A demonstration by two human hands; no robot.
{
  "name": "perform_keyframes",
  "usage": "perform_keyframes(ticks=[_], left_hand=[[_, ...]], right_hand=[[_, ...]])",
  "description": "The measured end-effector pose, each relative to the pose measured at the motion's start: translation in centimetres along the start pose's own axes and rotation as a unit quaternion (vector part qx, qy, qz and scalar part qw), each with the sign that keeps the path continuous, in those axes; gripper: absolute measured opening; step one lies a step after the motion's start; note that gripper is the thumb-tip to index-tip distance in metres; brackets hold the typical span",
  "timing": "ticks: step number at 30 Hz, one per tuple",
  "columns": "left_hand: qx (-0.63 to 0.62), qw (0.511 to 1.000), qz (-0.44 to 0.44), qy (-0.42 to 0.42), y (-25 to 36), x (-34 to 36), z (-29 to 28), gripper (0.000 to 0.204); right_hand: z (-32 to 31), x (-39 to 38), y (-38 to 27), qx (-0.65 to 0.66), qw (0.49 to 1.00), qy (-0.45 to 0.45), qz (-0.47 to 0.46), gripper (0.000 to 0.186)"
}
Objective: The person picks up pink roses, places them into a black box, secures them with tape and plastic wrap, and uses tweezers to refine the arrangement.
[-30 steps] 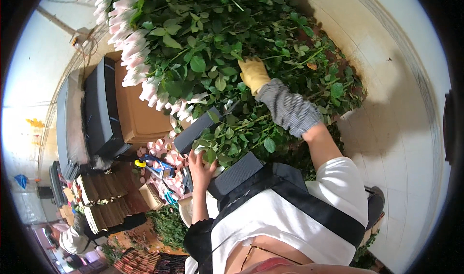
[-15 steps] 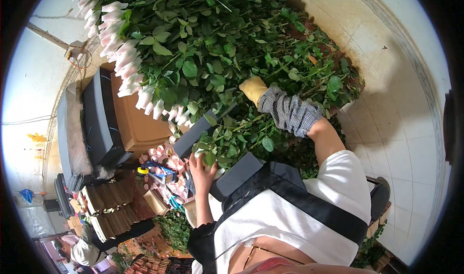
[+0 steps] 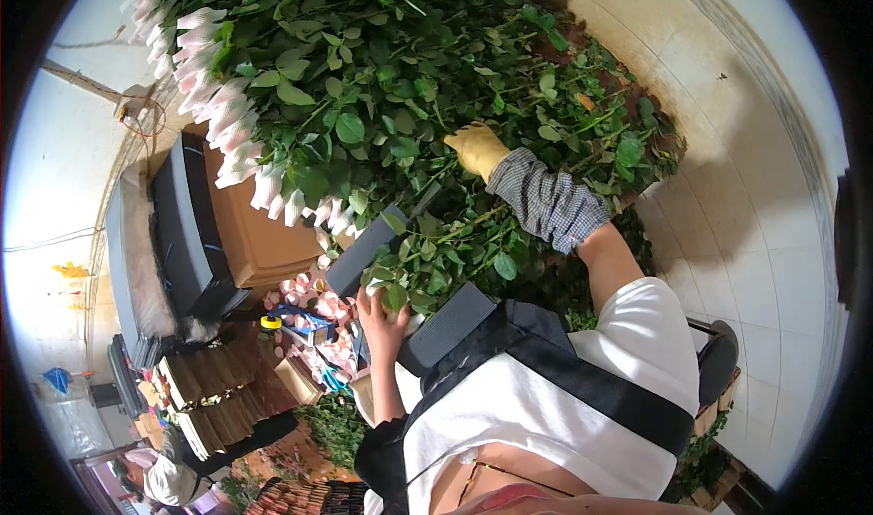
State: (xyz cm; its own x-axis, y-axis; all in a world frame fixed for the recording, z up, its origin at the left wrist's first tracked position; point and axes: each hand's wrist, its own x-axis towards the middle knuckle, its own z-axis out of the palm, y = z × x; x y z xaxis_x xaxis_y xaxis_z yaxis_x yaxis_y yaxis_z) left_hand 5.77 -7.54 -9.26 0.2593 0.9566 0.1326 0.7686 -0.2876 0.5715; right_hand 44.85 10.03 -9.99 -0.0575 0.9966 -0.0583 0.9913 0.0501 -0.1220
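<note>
Reaching gloved right hand into rose stems, grip hidden; bare left hand closing on stems at pile edge, floor open rightward.

Right hand: yellow glove, cuff in grey-and-white check. Left hand: bare. Rose stems under the gloved hand: green leaves, pale pink-white buds. Cardboard box beside them: brown. Apron straps: black over white shirt.

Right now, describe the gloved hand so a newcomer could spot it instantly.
Start at the big heap of leafy rose stems filling the table. At its right-centre, the right hand reaches into the foliage. It alone wears a yellow glove with a checked grey cuff; the left hand is bare.
</note>
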Motion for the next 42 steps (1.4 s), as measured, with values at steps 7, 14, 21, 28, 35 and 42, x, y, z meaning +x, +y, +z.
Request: perform_keyframes(ticks=[7,14,21,28,35,42], left_hand=[[-0.017,1.000,-0.008,-0.004,-0.4,0.0,0.1,0.063],[0.002,1.000,0.011,0.005,0.1,0.4,0.0,0.062],[-0.011,1.000,-0.003,0.010,-0.2,-0.1,-0.1,0.064],[0.003,1.000,-0.013,0.012,-0.5,-0.4,0.0,0.065],[0.003,1.000,0.001,0.004,-0.4,0.3,0.5,0.066],[0.014,1.000,0.005,0.012,-1.3,-0.5,0.2,0.066]], right_hand=[[-2.3,-1.0,-0.6,-0.090,0.995,-0.024,0.023,0.036],[0.7,-1.5,0.9,-0.059,0.978,-0.163,0.116,0.020],[-0.6,1.0,1.0,-0.038,0.977,-0.160,0.137,0.020],[-5.6,2.6,-1.7,0.027,0.986,-0.090,0.136,0.027],[-0.3,7.4,-1.4,-0.197,0.972,0.124,0.032,0.021],[-3.6,6.3,-1.2,-0.070,0.983,0.085,0.150,0.019]])
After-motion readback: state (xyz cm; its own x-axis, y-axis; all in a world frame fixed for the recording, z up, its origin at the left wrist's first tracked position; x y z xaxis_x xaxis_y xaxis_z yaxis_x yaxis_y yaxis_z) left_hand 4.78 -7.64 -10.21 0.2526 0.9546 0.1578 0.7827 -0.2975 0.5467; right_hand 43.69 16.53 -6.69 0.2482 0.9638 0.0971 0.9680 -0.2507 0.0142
